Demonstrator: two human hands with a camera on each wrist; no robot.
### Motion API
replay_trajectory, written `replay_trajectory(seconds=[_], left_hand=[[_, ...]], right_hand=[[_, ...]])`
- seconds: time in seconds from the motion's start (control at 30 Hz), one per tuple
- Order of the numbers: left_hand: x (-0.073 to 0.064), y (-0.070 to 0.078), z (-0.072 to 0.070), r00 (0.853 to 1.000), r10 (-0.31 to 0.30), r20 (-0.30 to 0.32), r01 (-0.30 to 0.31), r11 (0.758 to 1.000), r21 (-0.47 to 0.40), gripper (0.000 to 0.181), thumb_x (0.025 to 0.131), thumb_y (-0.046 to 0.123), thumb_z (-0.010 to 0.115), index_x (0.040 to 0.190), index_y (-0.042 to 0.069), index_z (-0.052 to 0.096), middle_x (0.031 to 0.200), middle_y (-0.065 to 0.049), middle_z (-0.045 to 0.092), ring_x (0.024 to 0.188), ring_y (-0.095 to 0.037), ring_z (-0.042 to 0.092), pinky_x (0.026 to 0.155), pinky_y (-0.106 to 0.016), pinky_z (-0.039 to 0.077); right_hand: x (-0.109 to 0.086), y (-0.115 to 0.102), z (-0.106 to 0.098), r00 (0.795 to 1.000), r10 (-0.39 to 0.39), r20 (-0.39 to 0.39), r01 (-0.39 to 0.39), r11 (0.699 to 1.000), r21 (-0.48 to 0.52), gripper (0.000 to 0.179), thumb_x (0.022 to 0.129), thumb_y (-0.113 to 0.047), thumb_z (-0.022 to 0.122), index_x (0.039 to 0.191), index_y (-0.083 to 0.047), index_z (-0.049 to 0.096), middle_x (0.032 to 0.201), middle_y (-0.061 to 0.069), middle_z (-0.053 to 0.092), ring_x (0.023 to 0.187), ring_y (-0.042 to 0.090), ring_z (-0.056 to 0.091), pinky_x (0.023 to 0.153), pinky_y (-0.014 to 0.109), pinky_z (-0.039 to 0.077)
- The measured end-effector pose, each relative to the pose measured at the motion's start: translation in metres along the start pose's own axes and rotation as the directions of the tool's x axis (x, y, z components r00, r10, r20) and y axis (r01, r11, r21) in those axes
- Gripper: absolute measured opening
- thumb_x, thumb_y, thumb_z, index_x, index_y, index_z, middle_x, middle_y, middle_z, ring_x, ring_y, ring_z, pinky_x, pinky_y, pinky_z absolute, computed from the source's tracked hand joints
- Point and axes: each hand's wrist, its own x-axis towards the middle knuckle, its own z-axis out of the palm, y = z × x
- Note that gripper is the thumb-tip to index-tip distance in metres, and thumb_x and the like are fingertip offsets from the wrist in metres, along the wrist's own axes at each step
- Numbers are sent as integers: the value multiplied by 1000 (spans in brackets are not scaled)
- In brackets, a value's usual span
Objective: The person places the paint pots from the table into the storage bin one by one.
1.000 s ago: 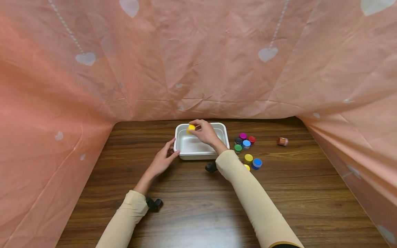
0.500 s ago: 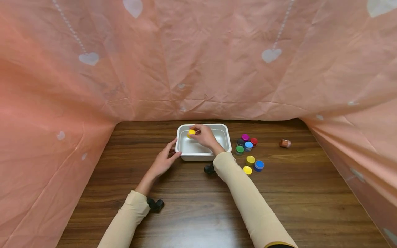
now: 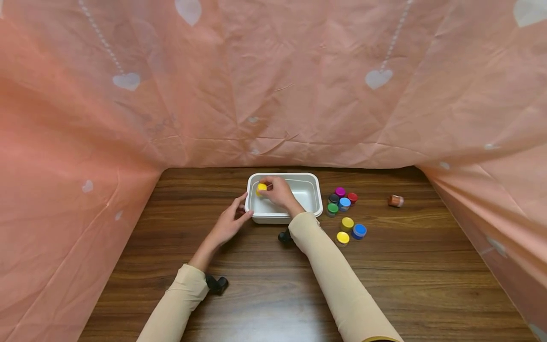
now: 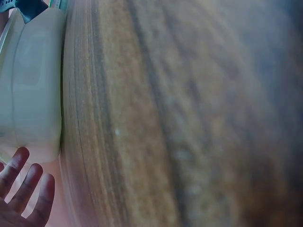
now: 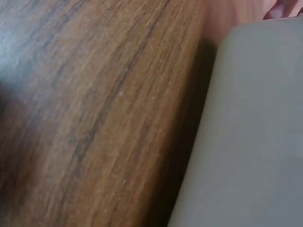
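In the head view a white rectangular tray (image 3: 284, 216) stands on the brown wooden table. My right hand (image 3: 279, 192) reaches down inside its left half and pinches a small yellow jar (image 3: 261, 189) between thumb and fingers. At the tray's left end, my left hand (image 3: 226, 224) has its fingers extended, with fingertips and thumb right at the rim. The left wrist view shows the fingers (image 4: 33, 182) spread beside the tray's pale wall (image 4: 35, 80). In the right wrist view the tray's side (image 5: 251, 118) fills the right part, and the yellow jar is hidden.
Right of the tray, small jars stand in a loose cluster: purple (image 3: 339, 192), red (image 3: 352, 198), black (image 3: 333, 199), light blue (image 3: 344, 204) and green (image 3: 332, 210). Nearer are two yellow-lidded jars (image 3: 343, 238) and a blue one (image 3: 359, 231). An orange-brown jar (image 3: 395, 201) lies farther right. Pink cloth (image 3: 273, 95) surrounds the table.
My right hand has lowered the yellow jar deeper into the tray, toward its left end. My left hand keeps its place at the rim. The head view has shifted slightly.
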Motion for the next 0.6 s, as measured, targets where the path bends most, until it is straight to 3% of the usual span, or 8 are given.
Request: replay_trajectory(seconds=[0.6], left_hand=[[-5, 5, -2, 1000, 10, -10, -10, 1000, 6, 64, 102, 27, 68, 159, 16, 41, 118, -15, 72, 117, -33, 65, 101, -50, 50]], right_hand=[[1, -1, 8, 999, 26, 34, -21, 990, -141, 32, 95, -16, 75, 126, -6, 72, 112, 12, 73, 101, 23, 64, 92, 36, 53]])
